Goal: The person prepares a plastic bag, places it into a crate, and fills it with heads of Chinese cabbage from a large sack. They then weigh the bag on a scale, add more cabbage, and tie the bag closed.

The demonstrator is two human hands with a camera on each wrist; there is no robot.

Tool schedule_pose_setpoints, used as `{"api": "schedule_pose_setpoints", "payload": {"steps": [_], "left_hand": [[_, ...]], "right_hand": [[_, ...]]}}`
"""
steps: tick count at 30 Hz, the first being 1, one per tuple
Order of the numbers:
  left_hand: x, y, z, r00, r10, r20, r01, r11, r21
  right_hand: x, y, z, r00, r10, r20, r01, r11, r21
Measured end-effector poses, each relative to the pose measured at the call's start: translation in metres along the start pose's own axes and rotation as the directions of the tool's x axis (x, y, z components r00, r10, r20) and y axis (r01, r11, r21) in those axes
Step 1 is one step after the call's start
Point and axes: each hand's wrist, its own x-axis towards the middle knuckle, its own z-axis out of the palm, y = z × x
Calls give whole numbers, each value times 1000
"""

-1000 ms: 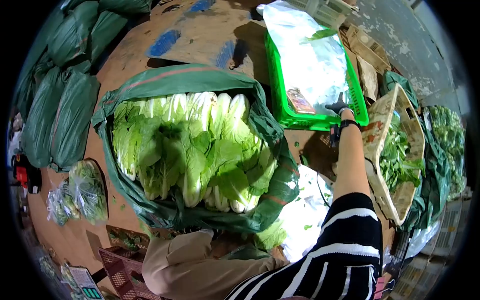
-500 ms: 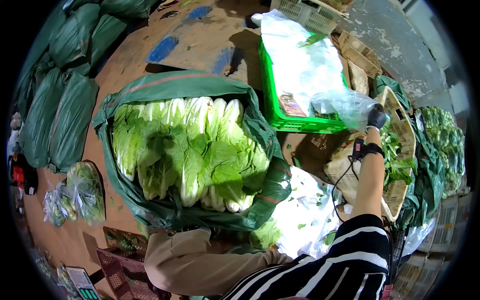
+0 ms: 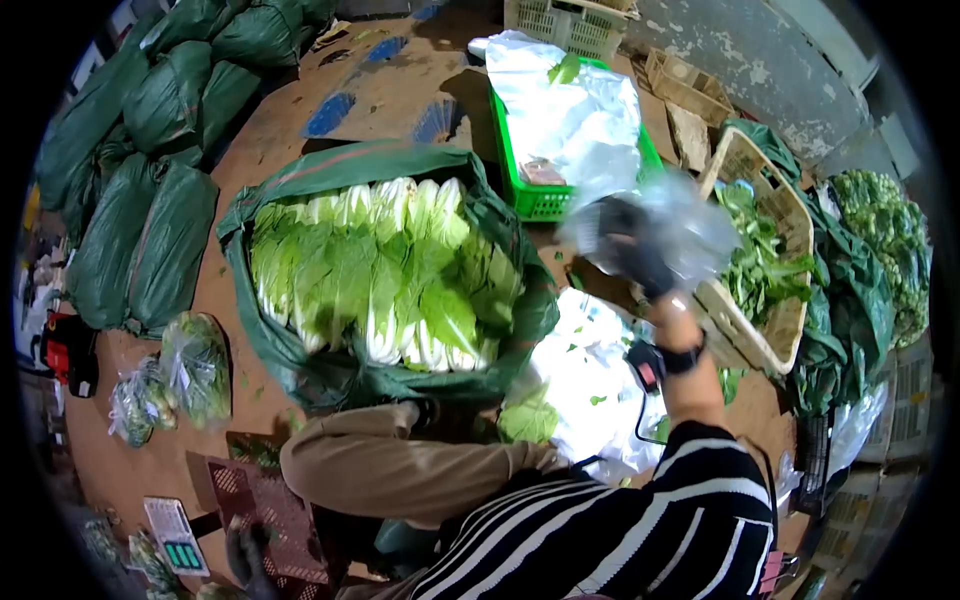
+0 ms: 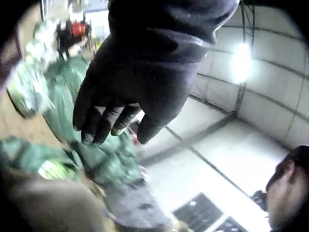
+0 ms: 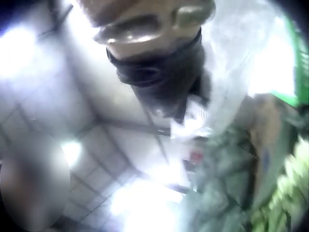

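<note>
Head view: here's the right hand (image 3: 640, 245), black-gloved, blurred, gripping one clear plastic bag (image 3: 705, 225) between one bright-green plastic crate (image 3: 545, 206) and one tilted cream plastic crate (image 3: 735, 325). One dark-green plastic sack (image 3: 540, 325) brims with pale-stemmed leafy cabbages (image 3: 385, 260). Left wrist: the dark-gloved left hand (image 4: 140, 82) dangles free, fingers loosely bent. Right wrist: bag beside the hand; exact finger pose, can't tell.

The right hand (image 3: 640, 245) smears into blur in the head view — it seems to grip the clear plastic bag (image 3: 705, 225), but its fingertips cannot be made out. The bottom edge cuts off the left hand (image 3: 252, 568); the flat packet (image 3: 541, 173) is too small to read.
</note>
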Motion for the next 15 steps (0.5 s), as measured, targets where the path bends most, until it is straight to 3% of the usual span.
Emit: {"api": "schedule_pose_setpoints", "payload": {"steps": [1,2,3,4,5,6,8,9,10,11,12,14,15], "left_hand": [[2,19,27,986,34,161,-16,994,-108],[4,33,60,953,86,291,-17,972,-234],[5,55,88,900,50,432,-5,994,-105],[3,59,120,861,150,486,-102,987,-124],[6,60,149,795,264,545,-203,964,-172],[7,41,167,776,263,573,-209,965,-160],[12,2,168,845,-6,534,233,904,-359],[10,9,163,902,-11,431,206,889,-408],[3,14,155,945,-29,325,181,875,-448],[-3,8,146,944,-19,330,179,869,-461],[-10,-5,145,971,10,237,86,916,-391],[-16,-26,134,979,-29,200,113,901,-419],[-17,-25,128,983,-67,173,139,884,-446]], "right_hand": [[-7,-26,25,886,275,374,-358,918,173],[-29,-45,72,951,29,309,-194,833,518],[-23,-96,79,931,-128,343,-107,800,591],[-24,-135,86,884,-139,447,-108,868,484],[-30,-164,105,925,-200,322,10,862,506],[-34,-186,119,943,-271,191,139,847,514],[-37,-210,133,956,-216,196,34,750,661],[-34,-211,135,957,-215,193,45,772,634],[-37,-210,142,959,-233,160,41,673,738],[-44,-209,145,954,-246,171,48,688,724],[-48,-206,145,945,-270,183,64,705,706],[-60,-197,140,886,-361,292,76,733,676],[-58,-194,136,869,-353,345,123,832,541]]}}
